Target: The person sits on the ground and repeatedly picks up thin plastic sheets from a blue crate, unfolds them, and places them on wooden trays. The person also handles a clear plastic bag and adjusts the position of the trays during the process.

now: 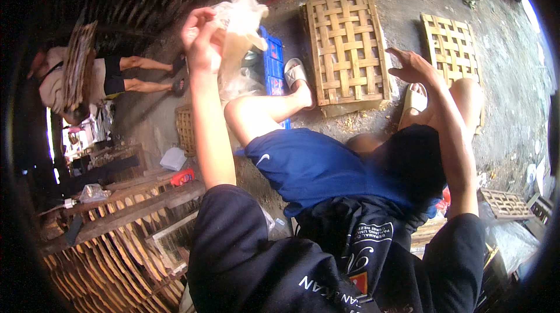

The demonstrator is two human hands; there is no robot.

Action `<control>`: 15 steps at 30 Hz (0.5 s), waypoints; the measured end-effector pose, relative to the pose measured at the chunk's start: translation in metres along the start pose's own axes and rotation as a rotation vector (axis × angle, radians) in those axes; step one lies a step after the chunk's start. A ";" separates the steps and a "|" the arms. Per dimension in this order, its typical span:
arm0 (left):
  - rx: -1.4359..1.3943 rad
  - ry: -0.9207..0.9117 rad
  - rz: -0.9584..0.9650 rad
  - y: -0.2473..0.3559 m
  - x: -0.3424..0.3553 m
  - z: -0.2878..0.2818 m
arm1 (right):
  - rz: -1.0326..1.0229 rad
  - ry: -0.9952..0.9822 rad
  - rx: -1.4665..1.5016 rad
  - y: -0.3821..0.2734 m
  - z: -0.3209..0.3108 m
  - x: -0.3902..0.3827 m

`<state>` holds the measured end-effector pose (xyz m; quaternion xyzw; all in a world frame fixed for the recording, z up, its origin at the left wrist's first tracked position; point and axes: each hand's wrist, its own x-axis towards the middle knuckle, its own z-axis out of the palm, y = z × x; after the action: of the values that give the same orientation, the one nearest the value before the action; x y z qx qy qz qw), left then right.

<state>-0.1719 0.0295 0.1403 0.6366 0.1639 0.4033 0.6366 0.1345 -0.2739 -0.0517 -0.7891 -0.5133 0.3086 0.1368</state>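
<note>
Left hand (201,39) is up high, grip pinched on the clear plastic bag (239,18) — the bag bulges to the right of the fingers and trails down toward the blue crate (273,59). Right hand (411,67) hangs spread, holding nothing, just beside the woven bamboo tray (347,44) — well apart from the bag.

- Clear crumpled plastic bag (242,18), whitish, held up in left hand (201,39), above blue crate (273,62).
- Small red package (182,176) on ground, left of knee.
- White wrapped bundle (173,158) just beside it.
</note>
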 end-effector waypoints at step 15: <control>-0.161 -0.562 -0.507 -0.115 -0.104 0.124 | -0.224 0.236 0.151 -0.002 -0.004 -0.030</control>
<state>-0.1118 -0.1144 0.0171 0.6096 0.1033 0.0545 0.7841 0.1268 -0.2999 -0.0374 -0.7452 -0.5537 0.2341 0.2885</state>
